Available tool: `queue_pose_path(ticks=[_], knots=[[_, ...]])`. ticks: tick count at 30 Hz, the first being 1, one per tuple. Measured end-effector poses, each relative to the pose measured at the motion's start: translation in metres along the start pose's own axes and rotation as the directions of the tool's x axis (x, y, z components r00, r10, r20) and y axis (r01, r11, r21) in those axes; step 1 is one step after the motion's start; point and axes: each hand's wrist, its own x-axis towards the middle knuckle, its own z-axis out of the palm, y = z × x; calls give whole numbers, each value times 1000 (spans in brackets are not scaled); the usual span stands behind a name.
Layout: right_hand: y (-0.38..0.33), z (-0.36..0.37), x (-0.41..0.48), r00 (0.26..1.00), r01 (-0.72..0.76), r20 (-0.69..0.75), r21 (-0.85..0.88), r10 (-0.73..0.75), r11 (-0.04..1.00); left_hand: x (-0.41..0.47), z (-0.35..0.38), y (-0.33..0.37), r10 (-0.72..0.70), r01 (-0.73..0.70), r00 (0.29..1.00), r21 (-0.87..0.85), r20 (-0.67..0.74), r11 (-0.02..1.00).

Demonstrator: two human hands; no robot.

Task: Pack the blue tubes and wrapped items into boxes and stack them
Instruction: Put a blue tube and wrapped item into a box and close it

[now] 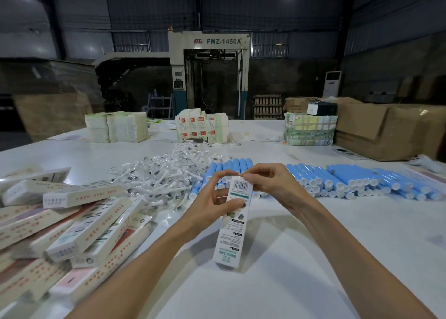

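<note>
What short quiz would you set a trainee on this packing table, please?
1. True or false: the left hand grips the box while the right hand pinches its top end.
2. Where on the table does the pile of packed boxes lie? A) on the person's left; B) on the person's right; C) at the far edge.
3. Fill in: between the packed boxes and the blue tubes lies a heap of ____.

Key: 1 true; 2 A; 3 wrapped items.
</note>
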Motion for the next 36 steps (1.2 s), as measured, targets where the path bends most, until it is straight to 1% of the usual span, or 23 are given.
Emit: queue_pose_path(ticks=[3, 7, 18, 22, 24, 26, 29, 31, 33, 34, 35, 36], knots=[[7, 5, -3, 1000, 18, 14, 25, -18, 1000, 0, 0, -2, -1, 1, 1000, -26, -26, 1000], [15, 12, -4, 998, 56, -26, -83, -58, 995, -2, -1, -4, 0, -4, 999, -75, -55, 997], [23, 15, -1, 990, 85, -113, -42, -89, 996, 0, 2, -8, 14, -20, 997, -85, -74, 996], [23, 18, 0, 985, 85, -144, -74, -95, 994, 0, 2, -10, 17, -24, 996, -86, -83, 996], [26, 20, 0, 984, 84, -152, -58, -92, 995, 1, 3, -10, 15, -23, 995, -77, -97, 997], [30, 23, -1, 985, 74, -156, -7, -74, 997, 2, 5, -12, 17, -25, 994, -72, -108, 997], [35, 27, -2, 987, 11, -161, 126, 10, 992, 4, 4, -14, 24, -38, 993, -119, -115, 992], [37, 31, -5, 986, -94, -125, 145, 112, 985, 5, 2, -14, 26, -53, 988, -181, -149, 982], [42, 36, -10, 968, -243, -33, 149, 250, 959, 6, -1, -14, 18, -63, 980, -224, -198, 973], [45, 37, -12, 952, -306, 41, 179, 304, 935, 6, -1, -14, 18, -69, 976, -228, -217, 971], [46, 39, -14, 940, -340, 120, 219, 321, 914, 6, -2, -14, 21, -74, 972, -216, -236, 974], [44, 40, -16, 935, -342, 183, 236, 305, 909, 7, -2, -15, 26, -79, 966, -194, -259, 978]])
